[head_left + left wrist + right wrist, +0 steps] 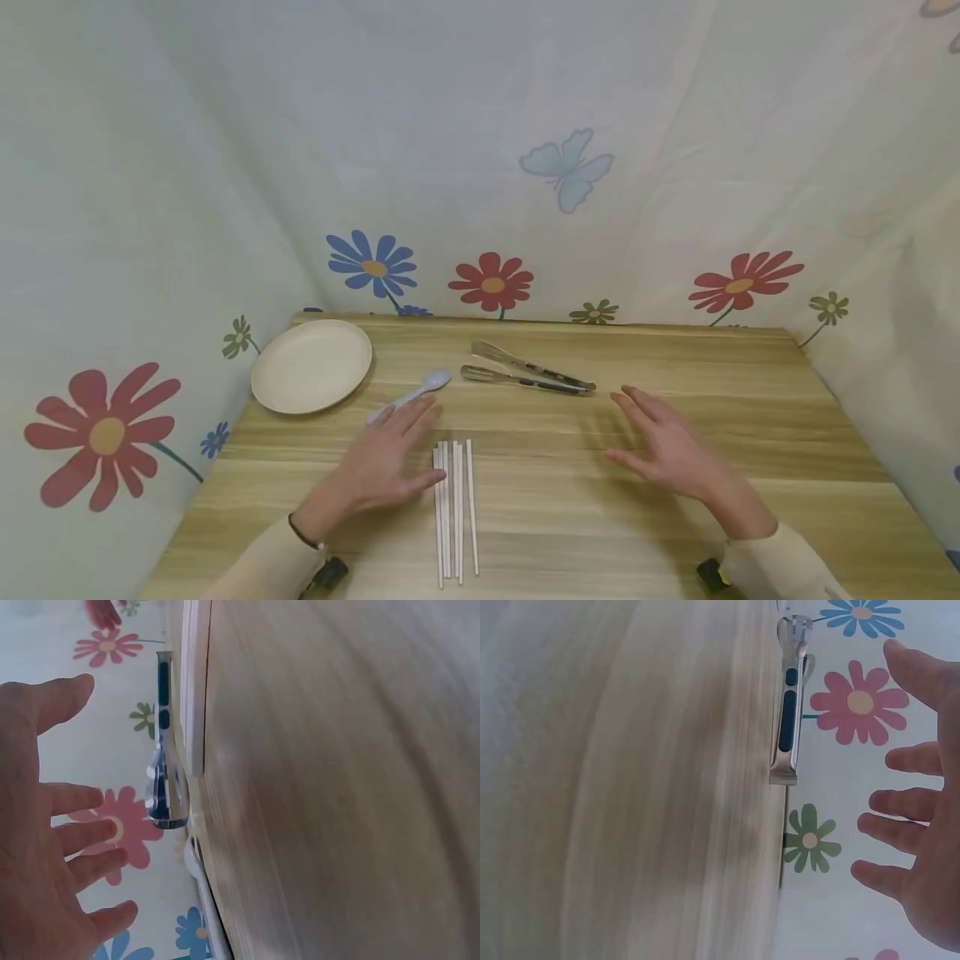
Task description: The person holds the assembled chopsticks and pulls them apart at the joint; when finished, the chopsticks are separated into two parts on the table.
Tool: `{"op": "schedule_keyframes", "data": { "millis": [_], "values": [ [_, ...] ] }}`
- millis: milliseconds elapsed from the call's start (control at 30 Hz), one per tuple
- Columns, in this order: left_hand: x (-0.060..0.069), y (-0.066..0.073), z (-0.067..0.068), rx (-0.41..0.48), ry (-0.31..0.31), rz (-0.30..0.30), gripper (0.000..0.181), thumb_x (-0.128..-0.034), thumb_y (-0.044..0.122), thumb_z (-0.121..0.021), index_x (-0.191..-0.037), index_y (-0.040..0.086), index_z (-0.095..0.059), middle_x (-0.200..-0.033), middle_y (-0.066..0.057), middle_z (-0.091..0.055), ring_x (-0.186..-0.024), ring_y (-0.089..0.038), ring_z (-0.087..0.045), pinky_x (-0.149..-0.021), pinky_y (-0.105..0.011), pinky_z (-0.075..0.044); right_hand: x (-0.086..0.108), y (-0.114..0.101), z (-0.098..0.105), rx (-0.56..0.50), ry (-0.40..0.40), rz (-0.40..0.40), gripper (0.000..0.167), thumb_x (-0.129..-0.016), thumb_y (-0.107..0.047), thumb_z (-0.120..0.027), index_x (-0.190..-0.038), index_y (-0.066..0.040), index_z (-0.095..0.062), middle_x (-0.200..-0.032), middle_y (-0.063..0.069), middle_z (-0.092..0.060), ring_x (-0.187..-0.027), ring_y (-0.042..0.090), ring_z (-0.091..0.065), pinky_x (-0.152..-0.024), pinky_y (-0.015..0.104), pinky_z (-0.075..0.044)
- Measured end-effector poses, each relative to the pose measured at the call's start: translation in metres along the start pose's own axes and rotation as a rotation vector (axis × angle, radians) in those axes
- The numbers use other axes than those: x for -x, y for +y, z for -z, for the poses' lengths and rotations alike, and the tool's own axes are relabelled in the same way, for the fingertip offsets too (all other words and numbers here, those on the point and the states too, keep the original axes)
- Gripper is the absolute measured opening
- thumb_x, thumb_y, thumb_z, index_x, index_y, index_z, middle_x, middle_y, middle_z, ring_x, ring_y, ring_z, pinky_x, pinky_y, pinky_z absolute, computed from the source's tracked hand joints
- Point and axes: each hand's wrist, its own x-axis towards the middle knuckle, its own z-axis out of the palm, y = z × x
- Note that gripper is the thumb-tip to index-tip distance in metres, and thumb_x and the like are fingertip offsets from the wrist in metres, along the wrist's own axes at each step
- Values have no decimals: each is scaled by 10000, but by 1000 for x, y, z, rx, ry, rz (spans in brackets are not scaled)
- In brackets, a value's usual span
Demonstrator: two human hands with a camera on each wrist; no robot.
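Observation:
My left hand (382,458) hovers over the table with fingers spread, holding nothing. Beneath and beside its thumb lie several thin white sticks (459,517), roughly parallel. Past its fingertips rests a pale spoon (431,382), its handle partly hidden by the hand. My right hand (667,446) is held out over the right part of the table, fingers extended and holding nothing. Metal tongs (525,371) with dark grips lie spread between the hands, farther back; their hinged end is nearest the right fingertips. In the right wrist view the tongs (789,712) appear beyond the right hand (922,817).
A round cream plate (311,367) sits at the table's back left corner. The wood-patterned table (750,400) meets a hanging cloth (465,167) printed with flowers and a butterfly, which encloses the back and both sides.

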Motion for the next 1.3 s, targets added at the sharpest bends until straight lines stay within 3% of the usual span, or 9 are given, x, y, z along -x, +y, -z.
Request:
{"op": "schedule_keyframes", "data": {
  "millis": [167, 467, 667, 1033, 1300],
  "values": [
    [2, 9, -1, 47, 17, -36, 890, -847, 647, -572, -1484, 58, -374, -1531, -156, -375, -1394, -350, -378, -1116, -513, -334, 5, -3, -5, -18, 2, -12, 838, -817, -477, -730, -1465, -59, -403, -1470, 214, -430, -1289, 430, -467, -1002, 594, -421],
    [4, 31, 1, 128, -5, 0, 914, -827, 639, -610, -1481, 45, -375, -1504, -162, -411, -1359, -345, -425, -1073, -535, -381, 13, -9, -11, -17, 44, 6, 795, -816, -493, -725, -1409, -28, -472, -1372, 225, -530, -1224, 420, -528, -970, 581, -453],
    [6, 42, -3, 131, -38, 32, 905, -829, 638, -608, -1482, 55, -377, -1505, -136, -418, -1356, -331, -432, -1093, -506, -367, 20, -16, -14, -32, 37, -5, 777, -807, -482, -737, -1398, -41, -491, -1350, 221, -546, -1202, 421, -542, -968, 583, -456],
    [11, 57, -10, 115, -62, 25, 880, -839, 653, -583, -1459, 52, -411, -1451, -132, -471, -1332, -305, -452, -1079, -477, -392, 27, -21, -25, -27, 79, 50, 702, -788, -435, -763, -1320, -23, -563, -1278, 213, -597, -1119, 384, -598, -926, 552, -496],
    [13, 69, -13, 130, -82, 24, 842, -830, 622, -618, -1422, 47, -456, -1375, -99, -518, -1302, -287, -471, -1093, -453, -378, 32, -30, -27, -54, 37, 48, 694, -779, -448, -767, -1314, -49, -578, -1268, 180, -613, -1125, 336, -602, -935, 513, -505]
  ]
}}
